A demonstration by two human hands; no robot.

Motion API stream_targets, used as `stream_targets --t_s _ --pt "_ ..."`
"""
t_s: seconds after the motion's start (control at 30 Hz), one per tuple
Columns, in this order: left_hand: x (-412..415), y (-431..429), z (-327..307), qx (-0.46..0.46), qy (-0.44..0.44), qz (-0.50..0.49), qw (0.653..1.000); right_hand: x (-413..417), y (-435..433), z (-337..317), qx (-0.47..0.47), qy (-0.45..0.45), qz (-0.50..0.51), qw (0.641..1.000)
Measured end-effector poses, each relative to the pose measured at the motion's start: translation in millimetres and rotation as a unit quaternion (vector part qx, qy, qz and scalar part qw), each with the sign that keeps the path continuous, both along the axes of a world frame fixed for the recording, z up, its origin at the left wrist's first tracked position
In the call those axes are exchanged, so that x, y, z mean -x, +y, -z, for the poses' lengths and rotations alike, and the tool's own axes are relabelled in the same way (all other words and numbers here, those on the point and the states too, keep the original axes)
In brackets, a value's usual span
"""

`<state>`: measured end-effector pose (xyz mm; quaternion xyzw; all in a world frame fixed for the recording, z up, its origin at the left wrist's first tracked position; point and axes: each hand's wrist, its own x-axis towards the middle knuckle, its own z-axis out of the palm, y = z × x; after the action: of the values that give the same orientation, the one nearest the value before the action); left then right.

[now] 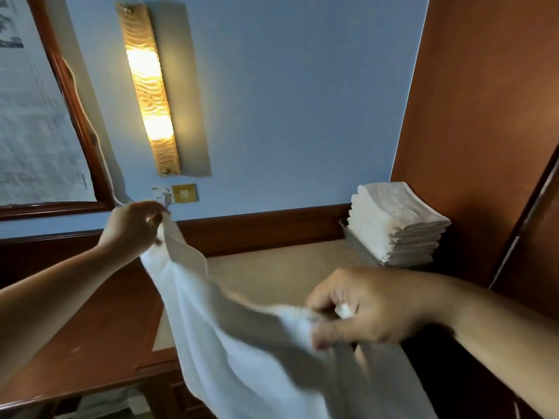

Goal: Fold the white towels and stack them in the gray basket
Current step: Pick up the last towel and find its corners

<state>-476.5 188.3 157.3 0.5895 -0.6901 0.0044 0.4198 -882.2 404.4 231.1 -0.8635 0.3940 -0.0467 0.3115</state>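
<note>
The head view, the only one, looks forward and down over a beige tabletop with a dark wooden border (pixel 290 267).

A white, soft cloth towel (pixel 242 352) is held up in the air, unfolded, in the lower middle of the frame. It is blurred, so its folds and far corners cannot be read. The left hand (pixel 133 226), at centre left, pinches one top corner between thumb and curled fingers. The right hand (pixel 366 306), at lower right of centre, has its fingers closed round the towel's upper edge, with a scrap of cloth showing between them. The gripped edge runs as the towel's long axis from the left hand slanting down to the right hand. The rest of the cloth hangs from that line toward the bottom edge of the frame, clear of the tabletop.

The gray wire-mesh basket (pixel 358 247) stands at middle right, against the reddish wooden wall panel (pixel 484 116). A tall stack of folded white towels (pixel 396 228) already rises well above its rim.

The basket lies beyond the right hand, which is the nearer of the two; the left hand is well apart from it. Judging from this, the next fold would bring the two held points together before the towel travels rightward to the stack.

A lit amber wall lamp (pixel 148 89) hangs at upper left.
</note>
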Motion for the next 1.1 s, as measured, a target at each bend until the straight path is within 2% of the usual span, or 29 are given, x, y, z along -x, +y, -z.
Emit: stream_targets --t_s 0.07,0.13,0.2,0.33,0.43,0.5,0.6,0.67,0.73,0.83,1.0,1.1 --pt "69 51 -42 -0.011 0.122 0.048 0.991 -13 3 6 -0.020 -0.004 -0.009 1.000" --pt "102 69 -56 0.007 0.139 0.115 0.984 -16 -3 5 -0.039 -0.062 0.032 0.997" --pt "124 87 -52 -0.022 0.139 0.201 0.969 -12 -10 -2 -0.038 -0.147 0.080 0.985" --pt "156 126 -35 -0.066 0.230 0.360 0.902 2 -13 -12 0.011 -0.232 0.130 0.964" --pt "169 137 -22 -0.077 0.310 0.392 0.863 5 -10 -5 0.028 -0.270 0.104 0.957" --pt "175 142 -20 -0.074 0.343 0.401 0.846 1 -11 6 0.038 -0.323 0.127 0.937" --pt "180 153 -19 -0.077 0.397 0.441 0.801 -8 -13 23 0.027 -0.420 0.216 0.881" --pt "179 157 -17 -0.078 0.403 0.449 0.794 -15 -14 35 0.019 -0.474 0.265 0.839" --pt "174 158 -15 -0.085 0.398 0.449 0.796 -25 -15 45 0.040 -0.492 0.290 0.820" --pt "168 162 -12 -0.093 0.400 0.456 0.789 -40 -19 55 0.079 -0.474 0.275 0.833" --pt "146 158 -4 -0.110 0.398 0.473 0.778 -61 -30 60 0.011 -0.479 0.208 0.852" --pt "130 151 3 -0.108 0.390 0.468 0.786 -75 -39 65 0.012 -0.480 0.224 0.848"
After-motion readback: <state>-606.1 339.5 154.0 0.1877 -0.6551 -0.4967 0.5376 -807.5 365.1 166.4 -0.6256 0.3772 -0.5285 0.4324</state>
